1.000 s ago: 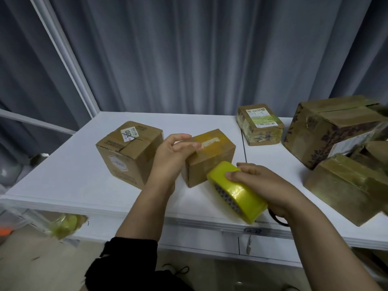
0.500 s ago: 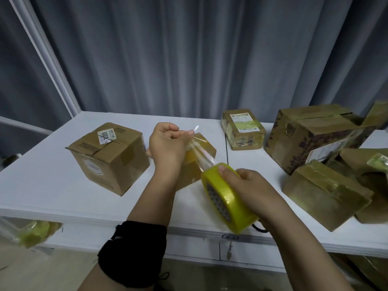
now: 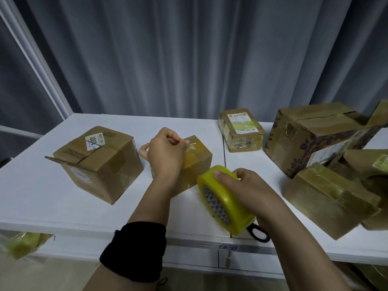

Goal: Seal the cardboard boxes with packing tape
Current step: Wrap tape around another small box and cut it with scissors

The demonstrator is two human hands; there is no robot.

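A small cardboard box [image 3: 204, 162] sits on the desk [image 3: 42, 196]. The left hand [image 3: 165, 152] curls over its top, pinching the tape strip [image 3: 189, 164] to anchor it. The right hand [image 3: 249, 190] grips the yellow tape roll [image 3: 222, 196] just in front, probably to pull the strip taut.

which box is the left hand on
The small middle box, between the 2001-stickered box and the yellow tape roll. The left hand grips its top; it alone is under a hand.
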